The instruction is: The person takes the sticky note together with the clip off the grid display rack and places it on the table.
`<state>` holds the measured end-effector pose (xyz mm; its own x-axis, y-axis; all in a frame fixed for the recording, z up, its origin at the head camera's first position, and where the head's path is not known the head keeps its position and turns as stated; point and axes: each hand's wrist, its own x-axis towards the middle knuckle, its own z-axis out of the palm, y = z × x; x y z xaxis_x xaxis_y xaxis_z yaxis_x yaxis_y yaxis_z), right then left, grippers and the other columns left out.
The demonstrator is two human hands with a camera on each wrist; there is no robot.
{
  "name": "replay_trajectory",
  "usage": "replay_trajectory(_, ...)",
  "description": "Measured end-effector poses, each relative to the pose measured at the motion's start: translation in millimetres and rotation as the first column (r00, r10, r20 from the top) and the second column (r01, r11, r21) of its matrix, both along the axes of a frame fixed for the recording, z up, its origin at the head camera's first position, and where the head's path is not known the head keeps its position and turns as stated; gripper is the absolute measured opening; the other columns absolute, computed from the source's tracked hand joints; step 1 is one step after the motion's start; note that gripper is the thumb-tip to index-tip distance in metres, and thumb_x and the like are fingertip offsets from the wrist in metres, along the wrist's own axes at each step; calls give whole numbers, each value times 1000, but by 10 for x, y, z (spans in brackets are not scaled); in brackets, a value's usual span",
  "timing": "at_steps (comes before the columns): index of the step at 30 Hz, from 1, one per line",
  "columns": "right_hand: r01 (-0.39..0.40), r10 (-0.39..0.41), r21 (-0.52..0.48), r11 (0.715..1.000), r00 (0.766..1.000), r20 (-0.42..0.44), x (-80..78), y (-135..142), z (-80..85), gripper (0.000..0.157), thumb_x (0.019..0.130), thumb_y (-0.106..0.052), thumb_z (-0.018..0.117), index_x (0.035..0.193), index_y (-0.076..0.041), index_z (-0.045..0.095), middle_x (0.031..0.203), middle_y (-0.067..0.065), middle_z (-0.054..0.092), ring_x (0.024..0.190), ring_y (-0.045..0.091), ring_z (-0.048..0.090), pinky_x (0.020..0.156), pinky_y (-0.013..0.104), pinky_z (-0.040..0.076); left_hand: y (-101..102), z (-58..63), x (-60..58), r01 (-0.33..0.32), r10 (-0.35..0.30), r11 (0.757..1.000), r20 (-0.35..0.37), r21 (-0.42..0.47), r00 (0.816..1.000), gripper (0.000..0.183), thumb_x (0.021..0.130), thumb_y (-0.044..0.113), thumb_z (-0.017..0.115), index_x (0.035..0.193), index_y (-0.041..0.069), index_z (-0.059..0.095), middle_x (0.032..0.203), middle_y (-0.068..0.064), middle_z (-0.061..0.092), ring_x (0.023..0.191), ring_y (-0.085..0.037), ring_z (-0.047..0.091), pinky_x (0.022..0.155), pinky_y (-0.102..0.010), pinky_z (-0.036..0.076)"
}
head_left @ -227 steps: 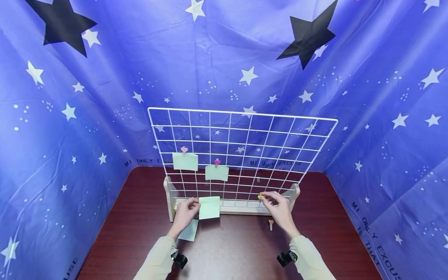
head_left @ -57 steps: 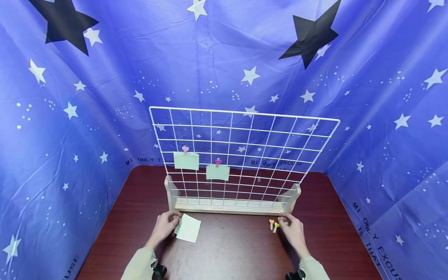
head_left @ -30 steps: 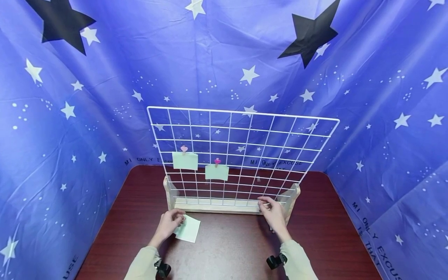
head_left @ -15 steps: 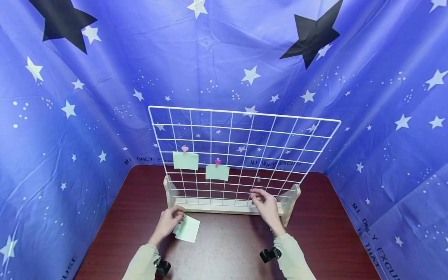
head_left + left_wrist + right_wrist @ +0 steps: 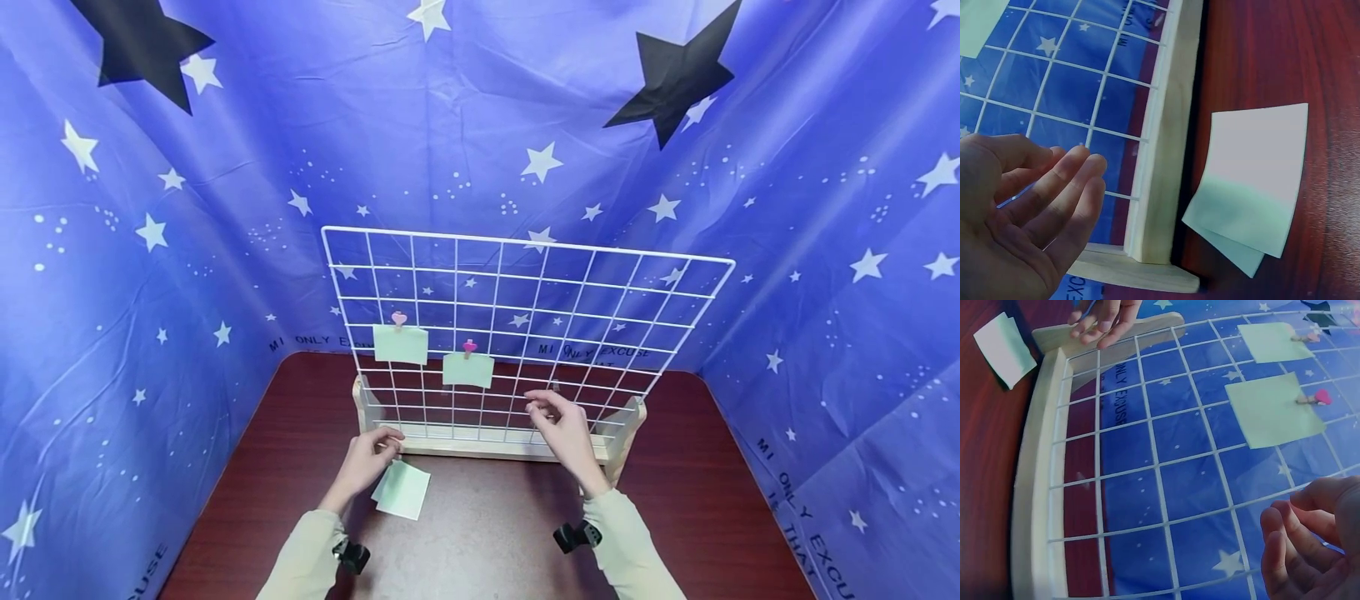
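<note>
My left hand (image 5: 366, 462) hovers at the front left of a white wire grid (image 5: 517, 243), fingers loosely bent and nothing in them. Just right of and below it, two overlapping pale green sticky notes (image 5: 405, 490) lie on the table. My right hand (image 5: 562, 425) is raised before the grid's lower right part, thumb and fingers loosely bent, holding nothing visible. On the grid, a light pink heart clip (image 5: 399, 319) holds one green note (image 5: 401, 344), and a hot pink heart clip (image 5: 469, 347) holds another note (image 5: 468, 371), lower and further right.
The grid stands in a wooden base (image 5: 480, 447) with upright end pieces (image 5: 626, 442) on a dark red-brown table (image 5: 690, 475). Blue star-patterned cloth (image 5: 480, 150) surrounds the table. The orange and yellow clips seen earlier are hidden around my right forearm.
Earlier, my left hand held a green note and my right a yellow heart clip; both were laid on the table. Since then my right hand has moved up and left, my left slightly up.
</note>
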<state>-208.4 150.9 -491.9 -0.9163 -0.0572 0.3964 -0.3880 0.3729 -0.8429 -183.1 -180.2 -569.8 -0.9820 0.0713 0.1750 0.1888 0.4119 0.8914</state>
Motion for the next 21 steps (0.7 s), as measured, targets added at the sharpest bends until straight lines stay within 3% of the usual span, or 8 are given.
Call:
replay_trajectory(4, -29, 29, 21, 999, 999, -26, -7, -47, 142, 16, 85, 5, 67, 101, 1, 71, 78, 9, 69, 62, 17, 63, 56, 22, 51, 16, 73, -11, -1, 1, 1000, 3, 3, 1000, 18, 82, -14, 58, 95, -7, 67, 72, -5, 67, 64, -29, 66, 56, -19, 48)
replay_trajectory(9, -71, 76, 55, 996, 994, -83, 99, -128, 493, 16, 85, 9, 65, 100, 5, 70, 80, 20, 68, 65, 24, 62, 57, 22, 49, 36, 136, -39, 0, 0, 1000, -28, -9, 1000, 18, 82, -15, 58, 95, -7, 67, 74, -7, 68, 64, -25, 66, 57, -20, 49)
replay_trajectory(11, -90, 96, 60, 994, 990, -104, 127, -153, 600, 16, 85, 9, 64, 99, 6, 69, 80, 20, 68, 65, 21, 61, 57, 22, 49, 39, 160, -44, 2, -2, 1000, -37, -14, 999, 18, 82, -15, 57, 95, -7, 67, 75, -8, 68, 64, -22, 66, 57, -21, 50)
replay_trajectory(15, -105, 111, 61, 993, 989, -100, 33, -164, 556, 16, 86, 5, 65, 101, 3, 70, 80, 12, 69, 67, 16, 61, 58, 25, 50, 44, 198, -67, 22, -22, 1000, -28, -5, 999, 17, 83, -13, 57, 96, -7, 66, 76, -10, 68, 65, -18, 66, 59, -24, 53)
replay_trajectory(21, -131, 142, 93, 987, 982, -126, -124, -170, 479, 18, 86, -1, 68, 104, -5, 72, 81, 3, 69, 66, 13, 62, 58, 26, 51, 65, 278, -135, 41, -41, 999, -19, 29, 999, 17, 84, -14, 58, 96, -6, 66, 78, -13, 68, 67, -28, 67, 59, -24, 53)
